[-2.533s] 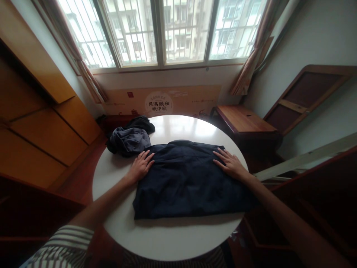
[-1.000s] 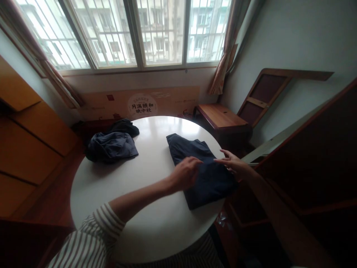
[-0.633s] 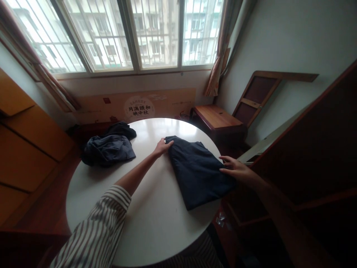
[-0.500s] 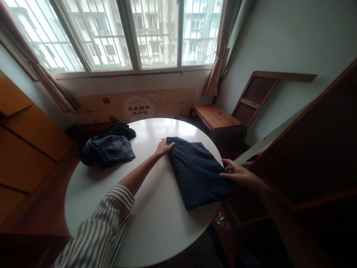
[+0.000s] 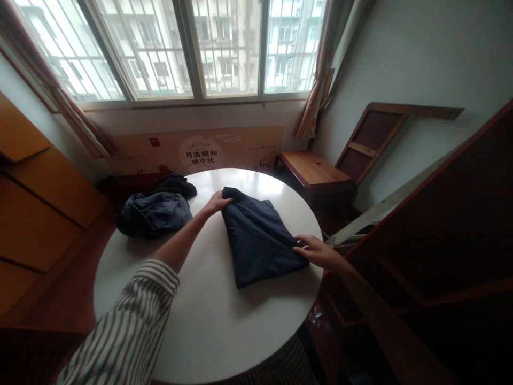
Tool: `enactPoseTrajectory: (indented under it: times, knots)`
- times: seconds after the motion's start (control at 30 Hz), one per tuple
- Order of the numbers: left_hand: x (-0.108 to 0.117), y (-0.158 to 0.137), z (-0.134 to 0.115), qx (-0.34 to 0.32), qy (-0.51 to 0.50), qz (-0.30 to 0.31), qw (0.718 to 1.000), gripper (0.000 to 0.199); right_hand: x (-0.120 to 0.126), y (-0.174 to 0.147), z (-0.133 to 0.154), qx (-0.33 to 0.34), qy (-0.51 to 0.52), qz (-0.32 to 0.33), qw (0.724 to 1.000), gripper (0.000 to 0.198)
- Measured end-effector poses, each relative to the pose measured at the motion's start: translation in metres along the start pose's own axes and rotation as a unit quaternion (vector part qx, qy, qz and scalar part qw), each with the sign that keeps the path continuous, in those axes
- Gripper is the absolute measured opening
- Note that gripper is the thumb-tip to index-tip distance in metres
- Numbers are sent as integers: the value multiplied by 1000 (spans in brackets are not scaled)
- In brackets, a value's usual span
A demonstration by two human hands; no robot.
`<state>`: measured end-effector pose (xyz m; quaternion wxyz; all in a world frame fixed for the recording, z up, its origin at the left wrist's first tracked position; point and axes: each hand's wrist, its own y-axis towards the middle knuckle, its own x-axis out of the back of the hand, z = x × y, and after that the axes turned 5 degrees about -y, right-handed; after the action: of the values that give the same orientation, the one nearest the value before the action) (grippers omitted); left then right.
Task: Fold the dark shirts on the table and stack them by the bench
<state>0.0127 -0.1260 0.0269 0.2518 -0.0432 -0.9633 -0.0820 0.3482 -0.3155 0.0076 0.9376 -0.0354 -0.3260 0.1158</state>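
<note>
A dark navy folded garment [image 5: 262,235] lies on the round white table [image 5: 200,321], right of the middle. Its exact kind does not show. My left hand [image 5: 218,202] is closed on its far left corner, thumb on top. At its right edge my right hand [image 5: 315,249] grips the cloth between thumb and fingers, close to the table's rim. A crumpled heap of dark clothes [image 5: 156,211] sits at the table's far left, apart from both hands.
Beyond the table stands a low wooden side table [image 5: 315,168], with a wooden-framed panel [image 5: 371,133] behind it. Orange-brown cabinets [image 5: 44,214] line the left. A dark wooden piece of furniture [image 5: 441,240] rises close on the right. A printed board [image 5: 248,149] leans below the barred window.
Both hands have moved left, carrying the folded garment with them. Its near right corner, earlier out over the table's edge, is now over the tabletop. The clothes heap stays put.
</note>
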Motion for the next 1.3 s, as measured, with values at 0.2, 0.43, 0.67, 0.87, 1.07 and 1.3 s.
enactPoseTrajectory:
  times: [0.2, 0.43, 0.67, 0.87, 1.07, 1.3]
  knots:
    - [41, -16, 5, -4, 129, -46, 991, 49, -30, 22, 40, -19, 122, 79, 989, 51]
    - [3, -163, -27, -246, 257, 104, 929, 49, -12, 70, 47, -12, 61, 15, 998, 46]
    - [-29, -222, -29, -332, 407, 196, 828, 40, -19, 174, 81, 7, -138, -103, 985, 40]
    - [-41, -222, -27, -407, 430, 221, 775, 38, -24, 200, 82, -4, -230, -150, 961, 15]
    - [-33, -235, -25, -412, 397, 170, 802, 42, -31, 181, 92, 50, -293, -194, 935, 34]
    - [-6, -263, -7, -268, 417, 103, 862, 53, -102, 183, 144, 358, -300, 10, 884, 44]
